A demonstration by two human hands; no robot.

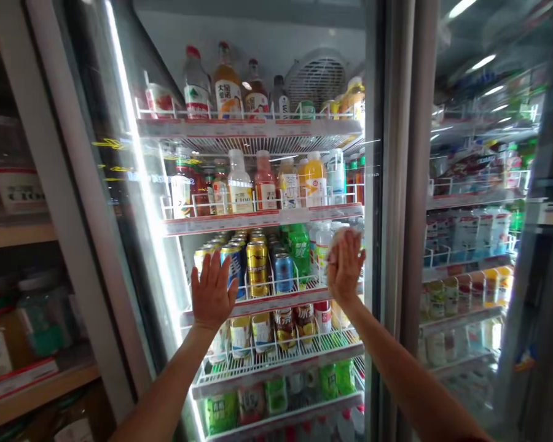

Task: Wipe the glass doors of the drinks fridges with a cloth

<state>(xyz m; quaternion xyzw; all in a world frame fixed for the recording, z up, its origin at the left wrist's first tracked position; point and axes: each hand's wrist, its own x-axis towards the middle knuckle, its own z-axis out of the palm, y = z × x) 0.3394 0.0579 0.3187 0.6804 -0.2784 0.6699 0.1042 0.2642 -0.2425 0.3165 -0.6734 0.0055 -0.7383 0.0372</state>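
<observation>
Both arms reach forward to the glass door (258, 27) of a lit drinks fridge. My left hand (212, 293) lies flat against the glass, fingers stretched, holding nothing; behind it are beer cans on the middle shelf. To the right, my right hand (345, 273) presses a pale, crumpled cloth (334, 245) on the glass near the door's right frame. Its fingers cover much of the cloth. Behind that hand stand green bottles (298, 245) and clear bottles. A gold can (257, 269) and a blue can (283, 272) show between my hands.
Shelves behind the glass hold bottles (227, 86), juice bottles (313, 181) and cans (240, 336). A metal door frame (399, 233) runs upright on the right, beside a second fridge door with stocked shelves. A wooden shelf (37, 387) with bottles stands at the left.
</observation>
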